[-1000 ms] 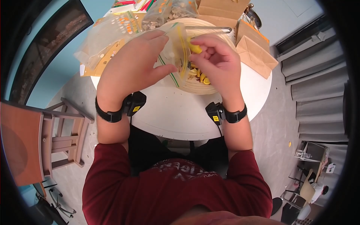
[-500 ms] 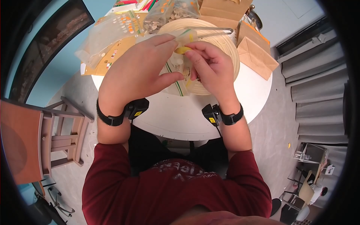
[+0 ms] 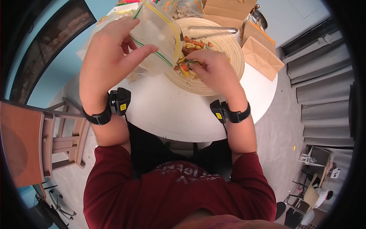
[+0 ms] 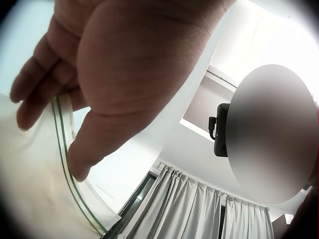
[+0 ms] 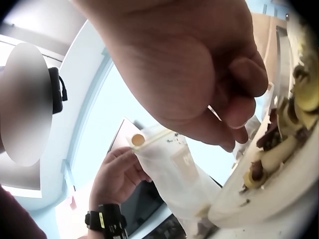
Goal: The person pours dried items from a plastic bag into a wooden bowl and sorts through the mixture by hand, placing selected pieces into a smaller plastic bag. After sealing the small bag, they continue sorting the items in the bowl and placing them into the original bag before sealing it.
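My left hand pinches the edge of a clear zip bag with green and yellow stripes, holding it up at the left side of a round pale plate. In the left wrist view the bag's green-striped edge runs past the thumb. A small round tan disc shows at the bag's top. Over the plate my right hand, a little blurred, reaches down with bent fingers, thumb and forefinger apart. Its fingertips are at a heap of orange, yellow and green dried scraps; no piece shows between them.
Metal tongs lie across the plate's far side. Brown paper bags stand behind and to the right. Another clear bag of brown pieces sits at the back of the white table. A wooden chair stands at the left.
The yellow piece in my right hand went to the bag and is out of that hand now. My left hand moved left and up with the bag; my right hand came back over the plate.
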Motion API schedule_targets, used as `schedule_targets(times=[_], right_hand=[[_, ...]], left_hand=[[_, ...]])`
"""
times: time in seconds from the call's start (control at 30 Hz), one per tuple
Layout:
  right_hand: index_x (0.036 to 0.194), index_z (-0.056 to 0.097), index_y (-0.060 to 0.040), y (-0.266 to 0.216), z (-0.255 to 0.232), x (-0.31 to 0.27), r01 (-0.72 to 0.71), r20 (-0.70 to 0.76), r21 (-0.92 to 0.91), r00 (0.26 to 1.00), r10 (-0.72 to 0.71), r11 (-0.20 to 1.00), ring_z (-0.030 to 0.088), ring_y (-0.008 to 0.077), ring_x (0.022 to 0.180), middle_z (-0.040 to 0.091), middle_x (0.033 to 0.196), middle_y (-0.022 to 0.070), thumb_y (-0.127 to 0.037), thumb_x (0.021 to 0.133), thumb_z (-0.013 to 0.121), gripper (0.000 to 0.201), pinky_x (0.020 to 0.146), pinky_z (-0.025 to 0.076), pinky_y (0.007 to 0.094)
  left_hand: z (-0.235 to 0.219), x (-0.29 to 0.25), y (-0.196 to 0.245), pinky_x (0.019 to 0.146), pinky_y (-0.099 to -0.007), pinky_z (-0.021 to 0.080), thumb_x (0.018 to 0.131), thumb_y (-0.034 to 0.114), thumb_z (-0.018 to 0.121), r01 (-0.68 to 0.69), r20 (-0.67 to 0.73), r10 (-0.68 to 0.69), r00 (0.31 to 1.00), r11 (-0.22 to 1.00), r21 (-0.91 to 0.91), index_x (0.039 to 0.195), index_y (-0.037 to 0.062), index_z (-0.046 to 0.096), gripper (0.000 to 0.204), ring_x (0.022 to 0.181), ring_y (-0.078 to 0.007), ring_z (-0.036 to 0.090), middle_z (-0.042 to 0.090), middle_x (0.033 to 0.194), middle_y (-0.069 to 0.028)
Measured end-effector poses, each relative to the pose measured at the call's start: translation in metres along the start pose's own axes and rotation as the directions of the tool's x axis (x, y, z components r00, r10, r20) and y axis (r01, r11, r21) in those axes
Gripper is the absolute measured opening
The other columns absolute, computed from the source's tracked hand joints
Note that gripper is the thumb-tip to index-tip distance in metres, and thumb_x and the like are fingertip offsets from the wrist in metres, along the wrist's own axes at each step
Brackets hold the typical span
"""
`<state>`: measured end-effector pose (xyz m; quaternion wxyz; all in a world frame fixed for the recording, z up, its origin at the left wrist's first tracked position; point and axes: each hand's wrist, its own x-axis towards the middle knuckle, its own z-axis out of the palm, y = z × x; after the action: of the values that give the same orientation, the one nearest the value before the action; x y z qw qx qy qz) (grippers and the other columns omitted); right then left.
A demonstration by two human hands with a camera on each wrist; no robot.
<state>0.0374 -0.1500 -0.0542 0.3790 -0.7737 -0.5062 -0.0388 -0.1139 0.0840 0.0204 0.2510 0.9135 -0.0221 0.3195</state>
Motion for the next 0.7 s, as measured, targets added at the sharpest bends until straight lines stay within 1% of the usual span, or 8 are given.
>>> schedule_targets(times=[0.03, 0.13, 0.23, 0.33, 0.43, 0.53, 0.6, 0.7], right_hand=[[0.111, 0.074, -0.0049, 0.001, 0.003, 0.0, 0.051, 0.082, -0.082, 0.996, -0.045, 0.995, 0.07, 0.0275, 0.082, 0.075, 0.095, 0.0134, -0.004, 0.088, 0.069, 0.023, 0.074, 0.055, 0.037], [0.111, 0.074, -0.0053, -0.006, 0.005, -0.002, -0.015, 0.189, -0.086, 0.981, 0.031, 0.996, 0.068, 0.0361, 0.088, 0.072, 0.095, 0.0165, -0.006, 0.085, 0.07, 0.027, 0.079, 0.055, 0.0407], [0.108, 0.074, -0.0051, -0.004, 0.01, -0.003, 0.024, 0.206, -0.147, 0.979, 0.007, 0.989, 0.069, 0.0342, 0.087, 0.071, 0.094, 0.0152, -0.006, 0.085, 0.07, 0.023, 0.077, 0.054, 0.041], [0.102, 0.074, -0.0076, -0.008, 0.011, -0.003, 0.002, 0.193, -0.11, 0.981, 0.019, 0.994, 0.068, 0.0361, 0.088, 0.068, 0.093, 0.0148, -0.006, 0.084, 0.067, 0.02, 0.079, 0.055, 0.044], [0.096, 0.072, -0.0049, -0.006, 0.014, -0.002, -0.034, 0.124, -0.052, 0.991, 0.04, 0.998, 0.068, 0.0356, 0.086, 0.068, 0.089, 0.015, -0.004, 0.083, 0.067, 0.014, 0.077, 0.055, 0.0432], [0.093, 0.069, -0.001, -0.003, 0.009, 0.002, -0.091, 0.089, -0.02, 0.992, 0.093, 0.996, 0.066, 0.0256, 0.072, 0.067, 0.085, 0.0126, -0.001, 0.081, 0.075, 0.014, 0.068, 0.052, 0.0352], [0.091, 0.069, -0.0005, -0.001, 0.005, 0.002, -0.152, 0.037, -0.023, 0.988, 0.153, 0.988, 0.064, 0.0227, 0.07, 0.066, 0.081, 0.0116, -0.002, 0.081, 0.076, 0.012, 0.067, 0.051, 0.0338], [0.09, 0.069, -0.0005, 0.006, 0.002, 0.001, -0.178, -0.05, -0.045, 0.983, 0.176, 0.983, 0.062, 0.0198, 0.068, 0.065, 0.077, 0.0109, -0.003, 0.082, 0.077, 0.011, 0.065, 0.051, 0.0322]], left_hand=[[-0.001, 0.0, 0.0, 0.064, -0.0284, 0.051, 0.075, 0.011, 0.091, 0.006, 0.001, -0.006, 1.0, 1.0, 0.003, 0.127, -0.0037, 0.067, 0.059, 0.067, -0.0144, 0.06, 0.069, 0.09, -0.0097], [-0.003, 0.001, 0.0, 0.062, -0.0284, 0.05, 0.077, 0.014, 0.09, 0.001, 0.001, -0.001, 1.0, 1.0, 0.006, 0.124, -0.0055, 0.068, 0.056, 0.066, -0.0151, 0.06, 0.067, 0.089, -0.0103], [0.0, 0.003, 0.006, 0.059, -0.0292, 0.049, 0.079, 0.022, 0.088, -0.039, -0.008, 0.039, 0.999, 0.999, -0.016, 0.119, -0.0098, 0.067, 0.055, 0.064, -0.0179, 0.061, 0.065, 0.085, -0.0122], [0.003, 0.003, 0.006, 0.059, -0.0306, 0.049, 0.08, 0.022, 0.087, -0.049, -0.006, 0.049, 0.999, 0.998, -0.046, 0.118, -0.0098, 0.067, 0.054, 0.065, -0.0194, 0.061, 0.065, 0.087, -0.0135], [0.005, 0.004, 0.008, 0.059, -0.0322, 0.049, 0.081, 0.023, 0.085, -0.065, 0.018, 0.065, 0.998, 0.997, -0.038, 0.117, -0.0097, 0.067, 0.052, 0.066, -0.0212, 0.062, 0.065, 0.089, -0.0145], [0.006, 0.004, 0.01, 0.061, -0.0314, 0.05, 0.079, 0.02, 0.087, -0.058, 0.048, 0.059, 0.997, 0.998, -0.025, 0.12, -0.0088, 0.066, 0.053, 0.067, -0.0197, 0.062, 0.066, 0.091, -0.014], [0.007, 0.005, 0.009, 0.063, -0.0276, 0.051, 0.075, 0.011, 0.091, -0.046, 0.078, 0.046, 0.996, 0.999, -0.006, 0.126, -0.0071, 0.066, 0.059, 0.069, -0.0147, 0.06, 0.069, 0.094, -0.0124], [0.009, 0.007, 0.009, 0.063, -0.0275, 0.051, 0.076, 0.011, 0.091, -0.053, 0.085, 0.053, 0.995, 0.999, -0.005, 0.126, -0.0076, 0.066, 0.059, 0.069, -0.0149, 0.06, 0.069, 0.095, -0.0129]])
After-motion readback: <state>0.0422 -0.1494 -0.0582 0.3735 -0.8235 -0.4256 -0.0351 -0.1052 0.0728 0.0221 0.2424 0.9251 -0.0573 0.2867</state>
